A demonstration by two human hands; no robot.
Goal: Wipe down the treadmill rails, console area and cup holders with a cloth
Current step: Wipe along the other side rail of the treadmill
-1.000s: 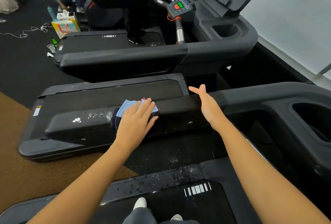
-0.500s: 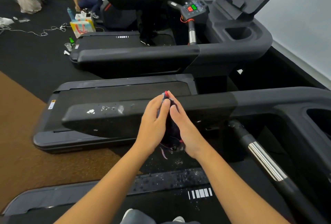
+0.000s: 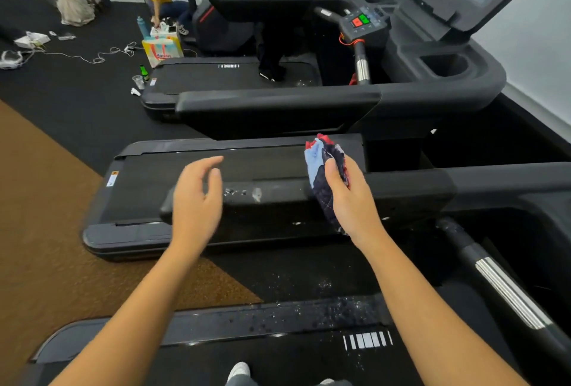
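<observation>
I'm on the rail-wiping step. My right grip (image 3: 352,200) clutches the bunched cloth (image 3: 321,166) just above the rail (image 3: 287,200); my left grip (image 3: 196,203) hangs slack-fingered and empty over the rail's free end. White spots (image 3: 256,194) sit on the rail between them, so I judge the cloth must press down there next.

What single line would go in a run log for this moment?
phase: wiping rail | right hand: grips bunched cloth over rail | left hand: open, empty | rail: white specks on top
</observation>
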